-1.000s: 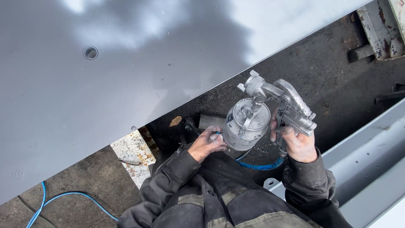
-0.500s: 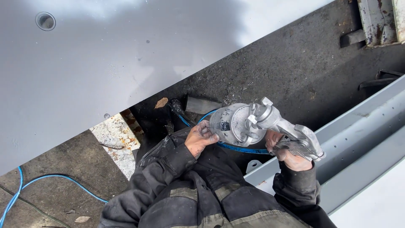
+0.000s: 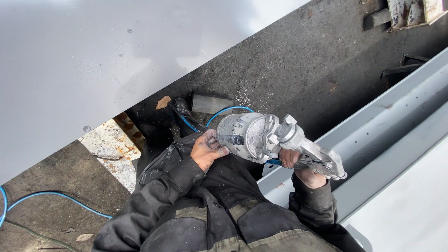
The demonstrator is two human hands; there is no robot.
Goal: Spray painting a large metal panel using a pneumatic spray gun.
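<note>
Above your hands, a big grey painted panel [image 3: 93, 60] fills the upper left of the view, and a long grey steel beam [image 3: 373, 135] runs across the right side. Between them lies dark, dirty ground [image 3: 298, 60], with a blue hose [image 3: 51, 198] going over it at the lower left. You wear a dark work jacket [image 3: 196, 210] with stained sleeves.

You hold a silver spray gun [image 3: 275, 142] in front of your body, tilted on its side, between both hands. Its round metal cup [image 3: 242, 135] points toward your left side, and the gun body goes to the right, over the edge of the beam. Your left hand [image 3: 207, 150] is beside the cup, with the fingers curled against its wall, so it touches and supports the cup. Your right hand [image 3: 298, 165] is closed around the handle under the gun body, just beside the cup. A short piece of the blue hose shows behind the cup.
</note>
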